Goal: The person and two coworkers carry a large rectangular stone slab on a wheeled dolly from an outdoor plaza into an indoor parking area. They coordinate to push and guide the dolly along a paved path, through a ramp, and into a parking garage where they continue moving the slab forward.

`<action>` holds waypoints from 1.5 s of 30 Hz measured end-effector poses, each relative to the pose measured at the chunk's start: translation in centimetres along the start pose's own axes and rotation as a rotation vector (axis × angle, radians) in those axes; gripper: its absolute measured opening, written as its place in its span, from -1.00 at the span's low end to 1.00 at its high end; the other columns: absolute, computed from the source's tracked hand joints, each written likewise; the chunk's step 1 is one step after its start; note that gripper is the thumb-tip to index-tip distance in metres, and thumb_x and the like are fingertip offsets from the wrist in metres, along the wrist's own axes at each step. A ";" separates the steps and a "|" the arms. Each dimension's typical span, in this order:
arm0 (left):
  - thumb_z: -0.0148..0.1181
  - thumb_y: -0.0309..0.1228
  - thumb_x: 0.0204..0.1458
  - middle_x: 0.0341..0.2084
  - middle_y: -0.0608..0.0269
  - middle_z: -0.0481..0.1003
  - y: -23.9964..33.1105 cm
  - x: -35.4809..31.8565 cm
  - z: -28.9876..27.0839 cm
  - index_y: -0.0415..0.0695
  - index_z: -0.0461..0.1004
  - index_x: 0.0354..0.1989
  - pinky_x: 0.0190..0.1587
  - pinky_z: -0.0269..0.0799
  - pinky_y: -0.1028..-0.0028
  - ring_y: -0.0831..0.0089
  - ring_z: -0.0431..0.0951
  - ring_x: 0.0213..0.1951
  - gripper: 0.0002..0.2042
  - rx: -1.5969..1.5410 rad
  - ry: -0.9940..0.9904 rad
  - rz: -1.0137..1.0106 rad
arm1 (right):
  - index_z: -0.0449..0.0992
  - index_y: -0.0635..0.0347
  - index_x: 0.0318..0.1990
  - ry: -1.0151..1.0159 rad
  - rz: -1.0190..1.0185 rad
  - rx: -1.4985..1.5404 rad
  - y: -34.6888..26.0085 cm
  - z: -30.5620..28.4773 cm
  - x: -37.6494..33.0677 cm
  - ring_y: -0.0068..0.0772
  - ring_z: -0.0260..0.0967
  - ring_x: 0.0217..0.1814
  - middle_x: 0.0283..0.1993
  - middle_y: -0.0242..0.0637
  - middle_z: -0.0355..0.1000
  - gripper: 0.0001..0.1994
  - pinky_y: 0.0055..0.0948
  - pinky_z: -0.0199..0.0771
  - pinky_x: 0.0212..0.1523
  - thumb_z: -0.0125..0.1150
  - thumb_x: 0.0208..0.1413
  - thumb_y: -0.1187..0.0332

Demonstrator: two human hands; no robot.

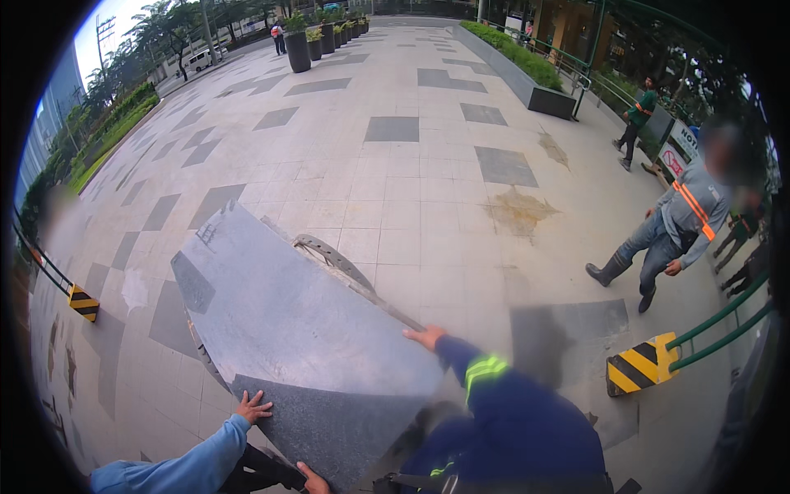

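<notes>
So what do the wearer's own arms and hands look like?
Right: loose navy sleeve with bright yellow-green banding; right hand has no glove. No cables or lettering that I can make out on the sleeve. Left: can't identify it for sure. The light-blue sleeve at lower left looks like a co-worker's.

1 lg. flat grey panel (304, 317), 3 bare hands (427, 336) (253, 407) (314, 480). 2 blk/yel. diag.-striped blocks (83, 303) (642, 364). 1 person in grey long-slv. shirt w/ orange bands (675, 218). 2 wht. rect. signboards (684, 137) (671, 160), 1 wht. van (201, 60). 1 long grey raised planter w/ hedge (552, 104). Several tall dk. round pots (297, 52), no. unclear.
</notes>
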State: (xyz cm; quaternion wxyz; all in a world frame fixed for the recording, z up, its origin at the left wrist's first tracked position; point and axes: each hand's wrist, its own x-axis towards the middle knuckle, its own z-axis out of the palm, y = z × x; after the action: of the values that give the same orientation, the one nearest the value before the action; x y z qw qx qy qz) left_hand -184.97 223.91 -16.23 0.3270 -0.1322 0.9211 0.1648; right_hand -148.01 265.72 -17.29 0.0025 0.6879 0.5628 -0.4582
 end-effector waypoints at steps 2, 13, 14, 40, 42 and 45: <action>0.00 0.27 0.20 0.32 -0.03 0.30 8.6 -5.1 -3.4 -0.31 0.10 0.44 0.33 0.23 0.31 0.18 0.34 0.26 -0.10 -0.224 -0.078 0.260 | 0.40 0.43 0.25 -0.062 0.010 0.056 -4.8 -2.9 2.7 0.09 0.36 0.32 0.26 0.20 0.38 0.20 -0.15 0.34 0.29 0.12 -0.24 -0.63; -0.12 0.27 0.25 0.14 -0.09 0.45 45.4 10.7 -14.7 -0.41 0.33 0.23 0.18 0.35 0.24 0.09 0.45 0.11 -0.17 -0.237 -0.050 0.418 | 0.48 0.39 0.19 -0.059 -0.072 0.017 -42.5 -0.4 18.7 0.04 0.45 0.21 0.14 0.14 0.48 0.15 -0.17 0.38 0.22 0.12 -0.21 -0.64; -0.13 0.28 0.24 0.14 -0.09 0.45 49.2 11.3 -15.6 -0.41 0.33 0.23 0.17 0.36 0.23 0.09 0.46 0.11 -0.16 -0.252 -0.062 0.414 | 0.46 0.40 0.20 -0.046 -0.102 0.018 -45.9 -0.9 20.4 0.04 0.44 0.21 0.14 0.14 0.47 0.17 -0.17 0.38 0.22 0.11 -0.22 -0.64; -0.16 0.51 0.04 0.17 -0.44 0.38 111.9 44.9 -43.9 -0.59 0.41 0.11 0.34 0.20 0.17 -0.15 0.35 0.30 0.11 -0.263 0.089 0.048 | 0.46 0.59 0.13 -0.048 -0.178 -0.043 -123.4 5.7 57.3 0.20 0.37 0.29 0.18 0.37 0.40 0.21 -0.13 0.32 0.30 0.10 -0.22 -0.63; -0.16 0.50 0.05 0.20 -0.43 0.36 115.0 45.9 -45.0 -0.57 0.39 0.15 0.35 0.19 0.17 -0.14 0.32 0.32 0.10 -0.271 0.102 0.039 | 0.45 0.64 0.12 -0.116 -0.171 -0.043 -126.7 7.2 60.2 0.21 0.37 0.30 0.18 0.39 0.40 0.21 -0.12 0.31 0.31 0.11 -0.21 -0.62; -0.17 0.50 0.05 0.20 -0.43 0.36 123.0 48.1 -49.1 -0.56 0.40 0.15 0.36 0.18 0.18 -0.14 0.31 0.33 0.09 -0.254 0.123 -0.030 | 0.43 0.68 0.13 -0.133 -0.177 -0.059 -135.5 9.4 64.7 0.22 0.35 0.31 0.19 0.40 0.38 0.24 -0.12 0.30 0.31 0.10 -0.21 -0.62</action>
State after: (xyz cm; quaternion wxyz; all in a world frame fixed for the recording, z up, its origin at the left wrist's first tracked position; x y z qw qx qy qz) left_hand -291.80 310.19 15.34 0.2530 -0.1959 0.9091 0.2667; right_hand -262.62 360.49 5.71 0.0200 0.6033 0.6332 -0.4845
